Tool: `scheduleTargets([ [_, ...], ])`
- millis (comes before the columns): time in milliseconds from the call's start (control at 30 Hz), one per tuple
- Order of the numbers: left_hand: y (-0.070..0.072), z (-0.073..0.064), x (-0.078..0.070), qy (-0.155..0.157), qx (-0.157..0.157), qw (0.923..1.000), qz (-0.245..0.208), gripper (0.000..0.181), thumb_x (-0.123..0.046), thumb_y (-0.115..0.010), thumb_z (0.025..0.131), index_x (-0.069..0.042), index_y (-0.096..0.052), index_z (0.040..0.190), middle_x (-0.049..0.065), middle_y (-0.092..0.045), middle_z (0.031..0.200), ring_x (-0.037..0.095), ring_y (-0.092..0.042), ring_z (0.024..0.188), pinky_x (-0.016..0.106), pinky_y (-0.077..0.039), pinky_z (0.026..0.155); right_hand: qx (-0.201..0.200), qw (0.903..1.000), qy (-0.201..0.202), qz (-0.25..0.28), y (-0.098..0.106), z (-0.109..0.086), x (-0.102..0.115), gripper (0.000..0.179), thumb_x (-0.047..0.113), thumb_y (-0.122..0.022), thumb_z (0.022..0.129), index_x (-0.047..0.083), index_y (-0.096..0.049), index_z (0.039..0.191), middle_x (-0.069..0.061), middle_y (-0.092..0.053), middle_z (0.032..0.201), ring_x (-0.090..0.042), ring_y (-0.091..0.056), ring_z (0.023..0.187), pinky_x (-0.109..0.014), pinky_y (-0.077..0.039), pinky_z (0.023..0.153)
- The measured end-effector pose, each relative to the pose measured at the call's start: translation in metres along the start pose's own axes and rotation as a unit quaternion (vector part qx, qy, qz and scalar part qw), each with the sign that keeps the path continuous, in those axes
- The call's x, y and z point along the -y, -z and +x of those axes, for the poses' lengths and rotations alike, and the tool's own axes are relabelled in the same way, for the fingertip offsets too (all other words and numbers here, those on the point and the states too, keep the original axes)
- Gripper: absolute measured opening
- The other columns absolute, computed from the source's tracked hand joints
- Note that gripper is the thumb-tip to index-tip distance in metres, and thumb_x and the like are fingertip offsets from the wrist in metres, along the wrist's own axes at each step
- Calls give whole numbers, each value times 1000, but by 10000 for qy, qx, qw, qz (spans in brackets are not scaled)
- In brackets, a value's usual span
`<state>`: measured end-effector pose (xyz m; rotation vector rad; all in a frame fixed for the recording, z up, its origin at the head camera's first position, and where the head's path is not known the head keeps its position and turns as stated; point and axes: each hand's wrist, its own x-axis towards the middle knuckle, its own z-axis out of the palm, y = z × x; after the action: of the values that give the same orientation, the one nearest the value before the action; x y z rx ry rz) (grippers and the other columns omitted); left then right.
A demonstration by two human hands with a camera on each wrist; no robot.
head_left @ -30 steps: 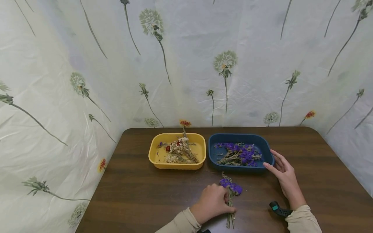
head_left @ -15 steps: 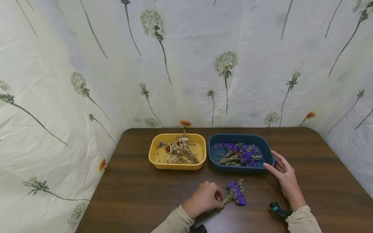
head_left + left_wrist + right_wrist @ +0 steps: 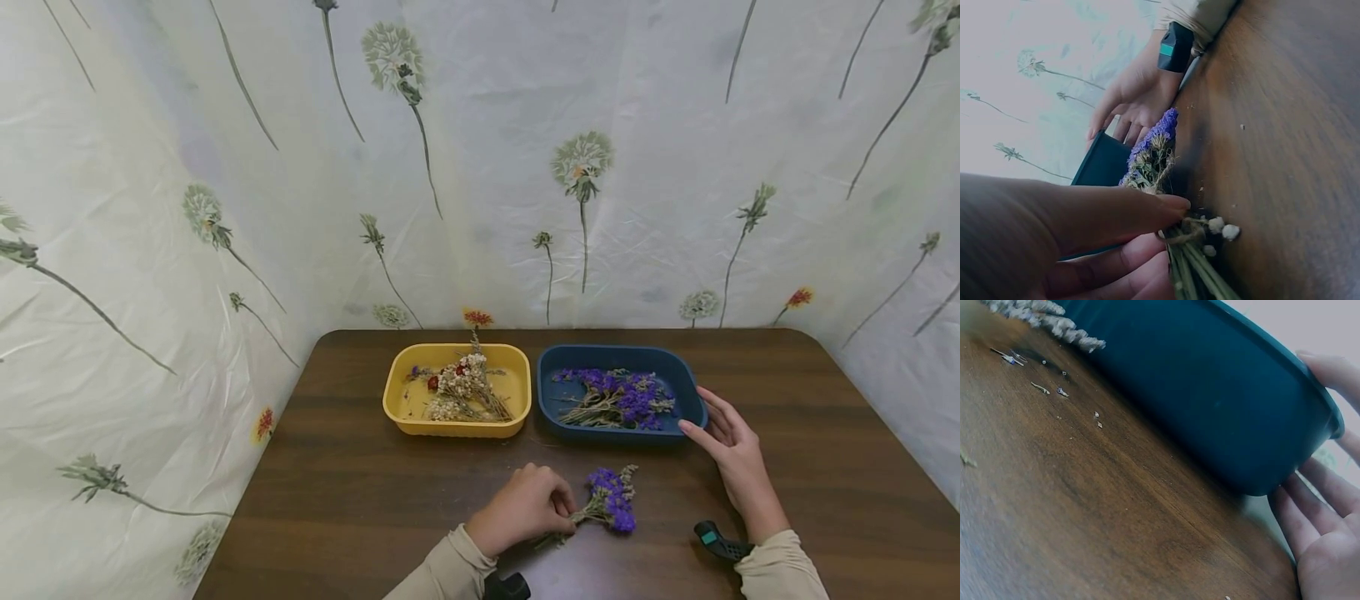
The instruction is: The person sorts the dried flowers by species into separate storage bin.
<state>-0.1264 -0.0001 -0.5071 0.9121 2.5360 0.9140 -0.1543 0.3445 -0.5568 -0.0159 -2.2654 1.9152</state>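
Note:
My left hand (image 3: 525, 507) pinches the stems of a bunch of dried purple flowers (image 3: 612, 502) low over the table, in front of the trays. The blooms point right and slightly away from me. In the left wrist view, twine (image 3: 1192, 235) is wound round the stems by my thumb. My right hand (image 3: 738, 462) rests at the right front corner of a blue tray (image 3: 615, 434), with thumb and fingers touching its rim and side. More bunches of purple flowers (image 3: 637, 398) lie inside that tray.
Left of the blue tray stands a yellow tray (image 3: 453, 428) with dried white and red flowers (image 3: 465, 377). Small plant crumbs (image 3: 1063, 392) lie on the brown table (image 3: 360, 500). Behind it hangs a flower-patterned curtain (image 3: 487, 167).
My left hand has shifted a little left and turned the bunch from pointing away to pointing right, its stems now toward the lower left. The right hand stays at the blue tray.

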Motion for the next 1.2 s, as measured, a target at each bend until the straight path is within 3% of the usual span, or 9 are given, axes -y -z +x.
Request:
scheduleTargets([
  [633,23,8,-5,-423,235,9986,-215,8,-16,-87,84,-16,-79,86,-12,-73,73,-12,-57,61,7,-50,62,10,9996,158,224,-1,0,-3,65,12,-66,102,16,-38,161,8,-46,156,12,-46,130,0,-42,95],
  [833,41,15,-7,-567,193,9978,-267,6,-14,-85,86,-14,-80,89,-9,-75,77,-11,-59,64,8,-51,63,8,9995,164,274,-1,0,-3,65,12,-66,102,16,-38,161,8,-46,156,12,-47,130,0,-43,95],
  [1200,77,37,-8,-432,85,9984,-354,5,-15,-82,90,-11,-79,93,-8,-73,81,-4,-61,69,13,-52,64,-21,10000,77,38,0,0,-2,66,15,-66,102,19,-37,161,6,-44,160,13,-44,131,1,-41,95],
])
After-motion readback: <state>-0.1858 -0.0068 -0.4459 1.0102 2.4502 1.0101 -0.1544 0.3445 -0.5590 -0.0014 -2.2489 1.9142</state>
